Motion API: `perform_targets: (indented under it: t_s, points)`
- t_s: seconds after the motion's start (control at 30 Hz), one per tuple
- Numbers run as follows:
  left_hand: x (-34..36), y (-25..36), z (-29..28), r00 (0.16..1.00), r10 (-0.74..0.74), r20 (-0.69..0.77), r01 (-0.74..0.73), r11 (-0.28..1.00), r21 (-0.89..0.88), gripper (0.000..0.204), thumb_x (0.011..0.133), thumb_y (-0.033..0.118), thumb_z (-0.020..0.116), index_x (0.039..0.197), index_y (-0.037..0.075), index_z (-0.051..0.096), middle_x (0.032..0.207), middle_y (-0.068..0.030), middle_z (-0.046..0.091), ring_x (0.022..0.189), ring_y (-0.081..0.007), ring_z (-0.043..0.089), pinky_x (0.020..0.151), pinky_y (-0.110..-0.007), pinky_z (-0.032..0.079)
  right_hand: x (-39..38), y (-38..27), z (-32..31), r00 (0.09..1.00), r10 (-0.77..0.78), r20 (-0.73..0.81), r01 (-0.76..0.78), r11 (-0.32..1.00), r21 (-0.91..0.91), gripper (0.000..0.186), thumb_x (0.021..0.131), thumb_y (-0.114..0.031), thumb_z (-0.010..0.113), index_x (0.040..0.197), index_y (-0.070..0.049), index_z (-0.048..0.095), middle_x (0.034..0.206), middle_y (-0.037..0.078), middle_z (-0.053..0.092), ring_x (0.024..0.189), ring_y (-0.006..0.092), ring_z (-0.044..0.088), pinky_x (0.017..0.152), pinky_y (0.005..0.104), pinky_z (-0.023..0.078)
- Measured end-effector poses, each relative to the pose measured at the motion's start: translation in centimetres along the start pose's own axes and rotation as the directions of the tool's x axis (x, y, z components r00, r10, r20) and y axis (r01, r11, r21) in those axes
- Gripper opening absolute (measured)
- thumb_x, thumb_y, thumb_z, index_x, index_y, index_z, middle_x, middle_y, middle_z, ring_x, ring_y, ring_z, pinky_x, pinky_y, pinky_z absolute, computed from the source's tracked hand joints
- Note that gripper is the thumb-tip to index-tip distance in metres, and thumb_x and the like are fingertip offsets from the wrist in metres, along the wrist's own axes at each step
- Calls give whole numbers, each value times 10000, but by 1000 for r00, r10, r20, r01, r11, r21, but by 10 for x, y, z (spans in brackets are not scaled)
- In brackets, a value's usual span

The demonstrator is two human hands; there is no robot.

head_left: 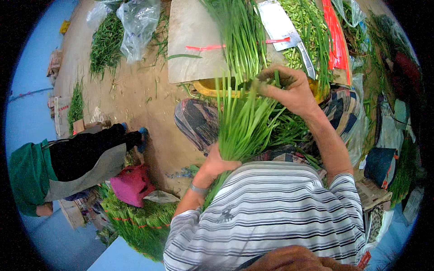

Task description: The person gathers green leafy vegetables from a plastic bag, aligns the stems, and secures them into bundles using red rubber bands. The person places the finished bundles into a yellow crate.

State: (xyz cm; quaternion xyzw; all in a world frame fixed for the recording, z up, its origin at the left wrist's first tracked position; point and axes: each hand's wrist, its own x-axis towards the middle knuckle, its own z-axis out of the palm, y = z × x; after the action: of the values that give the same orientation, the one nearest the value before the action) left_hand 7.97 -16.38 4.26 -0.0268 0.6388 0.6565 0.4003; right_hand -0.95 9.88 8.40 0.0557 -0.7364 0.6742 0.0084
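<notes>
My left hand (219,165) is closed around the lower part of a bunch of long green stems (242,128) in front of my striped shirt. My right hand (289,92) is at the bunch's upper end, thumb and fingers curled on some leaves, slightly blurred. Just beyond my hands is a pale board (192,63) with more green stems (233,36), thin red ties (203,47), a cleaver (278,25), chopped green pieces (298,13) and red strips (337,36). A yellow container (210,88) shows under the board, partly hidden by the bunch.
A person in a green top (29,176) is at the left, beside a pink item (133,185) and tied green bundles (135,212). Plastic bags (138,31) and loose greens (104,45) lie upper left. Bags, cardboard and a dark container (379,167) crowd the right.
</notes>
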Motion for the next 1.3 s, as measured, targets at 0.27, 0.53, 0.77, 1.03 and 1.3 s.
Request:
perform_targets:
  t_s: [0.27, 0.53, 0.77, 1.03, 1.3]
  points:
    - [9, 4, -3, 998, 3, 55, 0, 998, -58, 579, 601, -5, 722, 1146, 2, 526, 1035, -64, 604, 933, -154, 556, 852, -300, 442, -1, 4, -5, 948, -258, -183, 187, 923, -336, 207, 788, -65, 672, 984, -5, 651, 848, 29, 656, 841, 112, 586, 762, 252, 462]
    - [-3, -10, -10, 996, -84, -8, 83, 995, -48, 571, 586, -28, 729, 1128, 6, 550, 992, -50, 623, 878, -150, 581, 797, -292, 469, 4, 8, -124, 801, 29, -598, 55, 991, 121, 305, 792, -177, 649, 1036, 5, 630, 961, 100, 662, 875, 194, 626, 821, 313, 483]
    - [0, -19, -24, 986, -163, -12, 162, 983, -91, 556, 586, -31, 731, 1113, 11, 560, 955, -41, 627, 833, -149, 585, 764, -294, 481, -44, -10, -93, 911, 218, 350, 7, 840, -543, 501, 662, -202, 747, 1092, -1, 587, 990, 126, 617, 955, 241, 581, 871, 340, 436]
    - [-5, -33, -17, 996, -61, -62, 67, 993, 99, 535, 581, -1, 736, 1087, 4, 563, 961, -50, 631, 838, -144, 578, 766, -294, 481, -18, 53, 7, 961, -206, -182, 63, 810, -584, 259, 716, -231, 701, 896, -54, 645, 842, 121, 625, 778, 320, 604, 687, 376, 481]
    - [-8, -21, -10, 994, -104, -24, 102, 991, -82, 612, 580, -41, 707, 1160, -8, 515, 1069, -69, 610, 946, -166, 576, 859, -314, 452, 5, 100, -60, 860, -270, -433, -105, 737, -668, 204, 748, -242, 669, 830, -55, 663, 763, 101, 644, 670, 273, 624, 632, 337, 491]
